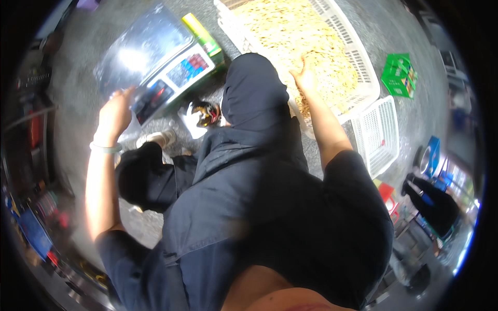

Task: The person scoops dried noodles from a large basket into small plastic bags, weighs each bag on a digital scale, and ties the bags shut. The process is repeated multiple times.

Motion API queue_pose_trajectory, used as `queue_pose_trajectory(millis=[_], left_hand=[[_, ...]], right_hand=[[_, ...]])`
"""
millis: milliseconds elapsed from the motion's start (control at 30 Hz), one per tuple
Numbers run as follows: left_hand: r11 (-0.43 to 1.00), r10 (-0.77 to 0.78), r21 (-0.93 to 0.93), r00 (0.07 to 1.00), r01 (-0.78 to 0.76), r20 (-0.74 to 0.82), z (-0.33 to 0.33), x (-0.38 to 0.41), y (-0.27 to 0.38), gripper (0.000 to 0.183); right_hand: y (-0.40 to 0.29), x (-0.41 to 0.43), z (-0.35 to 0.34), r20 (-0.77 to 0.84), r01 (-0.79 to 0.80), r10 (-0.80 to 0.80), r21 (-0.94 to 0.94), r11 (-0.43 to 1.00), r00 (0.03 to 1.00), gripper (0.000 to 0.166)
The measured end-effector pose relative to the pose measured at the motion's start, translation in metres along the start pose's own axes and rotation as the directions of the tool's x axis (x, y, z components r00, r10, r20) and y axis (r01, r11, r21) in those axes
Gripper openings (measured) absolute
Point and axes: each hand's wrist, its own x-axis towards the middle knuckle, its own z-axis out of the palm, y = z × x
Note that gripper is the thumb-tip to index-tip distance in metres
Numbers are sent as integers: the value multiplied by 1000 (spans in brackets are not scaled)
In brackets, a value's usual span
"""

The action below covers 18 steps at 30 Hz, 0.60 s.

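Note:
My right hand point(306, 81) reaches into a large white plastic crate point(360, 58) of pale yellow flat pieces point(291, 31). Its thumb stands apart from the fingers, whose tips blend into the bright pile. On the other side, my left hand point(116, 112) is bent at the near left corner of an electronic weighing scale point(200, 52). Something clear, perhaps a plastic bag point(131, 126), shows beneath its fingers; whether they grip it is unclear. Glare lies on the scale's shiny top point(151, 42). Between scale and knee, a dark and gold package point(205, 113) sits on the floor.
A smaller white plastic basket point(377, 136) stands against the crate's near right corner. Farther right is a green bag point(400, 76) bearing writing. A green and yellow box point(202, 35) lies along the scale's far side. Dark shelving point(29, 116) lines the left rim.

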Motion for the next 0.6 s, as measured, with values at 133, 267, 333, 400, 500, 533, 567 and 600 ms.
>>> queue_pose_trajectory(millis=[133, 267, 333, 400, 500, 533, 567, 600], left_hand=[[735, 153, -674, 987, -76, 56, -61, 65, 15, 65], [384, -117, -906, 964, -179, -240, -120, 79, 70, 71], [291, -263, -947, 941, -132, -212, -91, 74, 53, 67], [450, -439, -892, 880, 39, -183, -53, 78, 35, 49], [577, -346, -813, 925, 78, -157, 6, 88, -10, 36], [624, -393, -769, 906, 137, -157, 18, 79, -9, 36], [522, -372, -852, 890, -35, -265, 50, 93, -42, 39], [582, -345, -812, 917, 41, -201, 32, 93, -31, 41]], right_hand=[[-6, 13, -50, 294, -452, 352, 435, 779, 889, 68], [-15, 3, -84, 154, -316, 333, 796, 516, 930, 60], [-36, 29, -62, 117, -260, 251, 695, 671, 961, 58], [-54, 49, -34, 110, -232, 205, 488, 841, 973, 56], [-77, 69, -17, 104, -192, 169, 280, 941, 980, 54], [-76, 69, -21, 100, -176, 156, 244, 954, 983, 53], [-72, 66, -24, 91, -171, 153, 242, 955, 984, 53], [-61, 59, -34, 81, -152, 137, 226, 962, 987, 52]])
